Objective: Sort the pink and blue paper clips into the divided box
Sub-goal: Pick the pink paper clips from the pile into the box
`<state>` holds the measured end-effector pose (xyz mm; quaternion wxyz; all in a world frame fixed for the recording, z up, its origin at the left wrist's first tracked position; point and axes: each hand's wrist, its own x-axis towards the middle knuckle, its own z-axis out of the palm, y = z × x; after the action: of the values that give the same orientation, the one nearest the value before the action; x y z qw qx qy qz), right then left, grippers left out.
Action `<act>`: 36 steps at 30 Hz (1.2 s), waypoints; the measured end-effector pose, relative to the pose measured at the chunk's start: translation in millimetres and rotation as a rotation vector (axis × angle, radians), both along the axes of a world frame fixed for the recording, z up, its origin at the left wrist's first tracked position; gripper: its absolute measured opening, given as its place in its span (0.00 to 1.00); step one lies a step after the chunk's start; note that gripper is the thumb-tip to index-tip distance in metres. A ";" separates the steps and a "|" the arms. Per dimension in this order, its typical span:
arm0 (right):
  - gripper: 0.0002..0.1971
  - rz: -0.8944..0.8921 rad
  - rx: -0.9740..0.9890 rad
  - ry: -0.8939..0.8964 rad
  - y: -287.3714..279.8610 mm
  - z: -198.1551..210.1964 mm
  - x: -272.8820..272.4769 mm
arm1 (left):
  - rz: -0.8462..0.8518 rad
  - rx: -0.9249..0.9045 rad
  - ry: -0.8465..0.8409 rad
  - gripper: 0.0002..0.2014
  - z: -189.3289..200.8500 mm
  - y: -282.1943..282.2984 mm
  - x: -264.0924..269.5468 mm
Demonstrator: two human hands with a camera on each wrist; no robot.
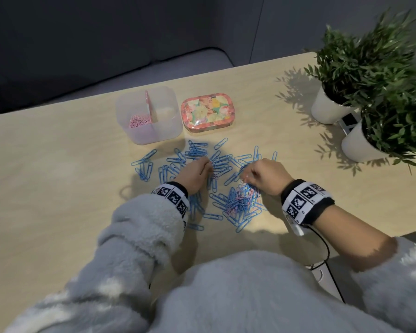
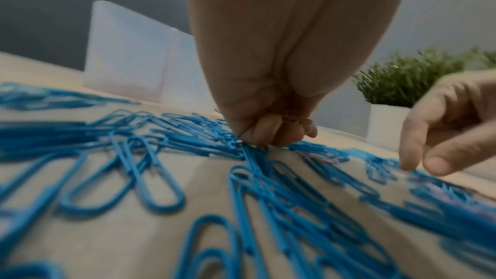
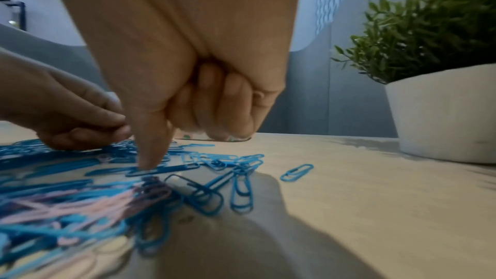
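Blue paper clips (image 1: 197,150) lie scattered on the wooden table (image 1: 58,164). A denser heap near me mixes in pink clips (image 1: 240,200). The translucent divided box (image 1: 168,131) stands behind them; its left compartment holds pink clips (image 1: 139,121), and the right one looks empty. My left hand (image 1: 205,165) has its fingers curled, tips down in the blue clips (image 2: 150,177), and a thin pinkish wire loop (image 2: 292,119) shows inside the curl. My right hand (image 1: 246,175) has thumb and forefinger down on the heap, the thumb (image 3: 147,156) pressing a blue clip (image 3: 166,170), the other fingers curled.
A floral tin (image 1: 208,112) sits right of the box. Two white-potted plants (image 1: 332,109) (image 1: 360,143) stand at the far right, a small device (image 1: 348,123) between them. The table's near edge cuts in at the right (image 1: 406,235). A black cable (image 1: 327,248) hangs from my right wrist.
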<state>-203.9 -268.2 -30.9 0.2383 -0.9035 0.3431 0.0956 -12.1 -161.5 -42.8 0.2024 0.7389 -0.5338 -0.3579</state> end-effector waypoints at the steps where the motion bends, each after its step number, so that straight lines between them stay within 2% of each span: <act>1: 0.08 0.049 0.004 0.026 1.7 0.8 2.3 | -0.026 0.004 -0.048 0.13 -1.5 -1.3 -0.6; 5: 0.05 0.140 -0.022 0.090 5.3 0.3 7.3 | -0.090 0.021 -0.206 0.10 -3.9 -2.2 -2.6; 9: 0.09 0.057 0.156 0.087 -1.9 -4.7 2.7 | -0.158 -0.014 -0.285 0.06 -5.4 -3.8 -2.3; 11: 0.13 -0.144 0.349 -0.121 -6.6 -5.0 -3.4 | -0.172 -0.025 -0.298 0.05 -3.6 -3.1 -2.1; 13: 0.14 -0.439 0.488 -0.356 -11.1 -1.3 -9.4 | -0.131 -0.046 -0.272 0.05 -0.7 -0.4 -2.9; 15: 0.14 -0.649 0.673 -0.498 -12.7 5.8 -17.6 | -0.023 -0.005 -0.112 0.06 3.4 2.2 -4.0; 17: 0.14 -0.739 0.934 -0.593 -11.7 11.9 -26.5 | 0.051 0.098 0.129 0.11 7.7 0.9 -7.2; 20: 0.13 -0.873 1.166 -0.595 -8.6 13.8 -37.8 | 0.122 0.187 0.449 0.13 16.2 -1.8 -14.9; 22: 0.14 -0.908 1.210 -0.548 -5.9 9.8 -41.7 | 0.143 0.200 0.526 0.12 18.3 -4.1 -19.2; 24: 0.11 -0.881 1.106 -0.466 -0.8 3.0 -42.2 | 0.127 0.209 0.541 0.14 17.3 -6.9 -23.5; 26: 0.12 -0.792 0.810 -0.373 6.5 -4.8 -38.1 | 0.133 0.214 0.537 0.13 16.4 -9.7 -28.9; 28: 0.19 -0.599 0.461 -0.206 13.9 -11.1 -33.4 | 0.172 0.231 0.517 0.07 16.1 -11.6 -36.0; 31: 0.24 -0.422 0.159 0.050 24.8 -10.9 -24.0 | 0.145 0.236 0.438 0.04 13.2 -13.8 -45.4; 33: 0.23 -0.364 0.066 0.122 31.9 -7.2 -17.5 | 0.051 0.214 0.302 0.06 10.0 -15.3 -50.7; 36: 0.11 -0.318 -0.014 0.135 36.6 2.1 -9.9 | -0.066 0.166 -0.040 0.09 7.4 -15.1 -59.3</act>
<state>-213.7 -231.7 -28.9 0.2205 -0.8311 0.4975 0.1146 -71.4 -176.6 -35.4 0.1179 0.7422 -0.5302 -0.3925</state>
